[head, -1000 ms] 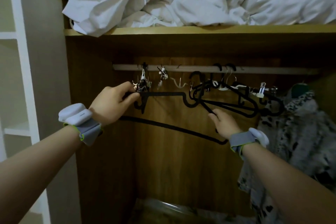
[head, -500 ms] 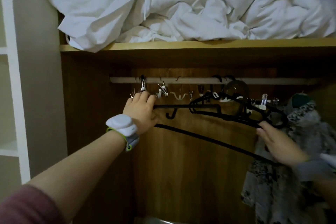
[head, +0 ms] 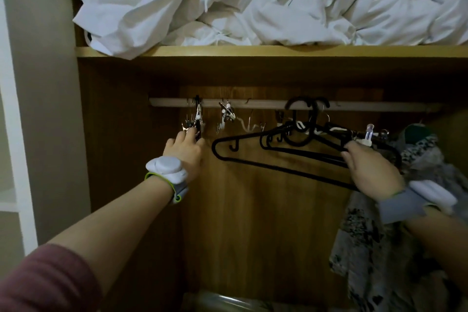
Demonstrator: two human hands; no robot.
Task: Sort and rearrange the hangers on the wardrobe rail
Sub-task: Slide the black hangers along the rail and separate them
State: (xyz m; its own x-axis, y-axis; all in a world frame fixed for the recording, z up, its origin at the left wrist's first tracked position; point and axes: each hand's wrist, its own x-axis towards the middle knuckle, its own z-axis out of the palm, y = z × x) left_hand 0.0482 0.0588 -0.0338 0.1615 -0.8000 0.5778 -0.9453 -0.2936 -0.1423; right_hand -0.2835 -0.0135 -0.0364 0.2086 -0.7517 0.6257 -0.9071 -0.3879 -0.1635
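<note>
Dim wooden wardrobe (head: 253,223); white bedding (head: 253,0) on shelf (head: 253,51) above rail (head: 253,103)

White bedding (head: 266,0) heaped on wooden shelf (head: 253,51).

One head-worn view looks from in front of the open wardrobe, facing straight in and tilted slightly up. The rail (head: 278,104) crosses mid-frame, the shelf (head: 253,51) edge above it, the bedding (head: 253,0) fills the top. Both forearms reach in from the bottom corners; the wardrobe is within arm's reach.
</note>
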